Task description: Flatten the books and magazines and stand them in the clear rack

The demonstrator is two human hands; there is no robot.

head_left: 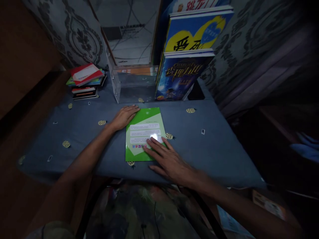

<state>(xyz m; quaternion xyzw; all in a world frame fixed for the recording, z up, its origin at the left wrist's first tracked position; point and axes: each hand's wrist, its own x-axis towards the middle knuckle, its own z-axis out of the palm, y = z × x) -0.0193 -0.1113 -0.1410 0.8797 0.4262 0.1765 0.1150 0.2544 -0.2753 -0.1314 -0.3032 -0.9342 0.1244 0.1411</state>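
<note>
A thin green book [145,116] lies flat on the blue tablecloth [184,132] in front of me, its print upside down from where I look. My left hand [125,117] rests at its far left corner, palm down with the fingers stretched out. Across the near right part of the book lies my right hand [169,159], fingers spread flat on the cover and the thumb off its near edge. Neither hand grips anything. Part of the cover is hidden under the right fingers, and a bright glare spot shows beside them.
Behind the book stands a clear acrylic rack [116,89] holding upright books, among them a dark blue one [183,76] and a blue-and-yellow one [199,31]. A stack of books topped by a red one [86,72] sits at back left. A black flat object [196,92] lies right of the rack.
</note>
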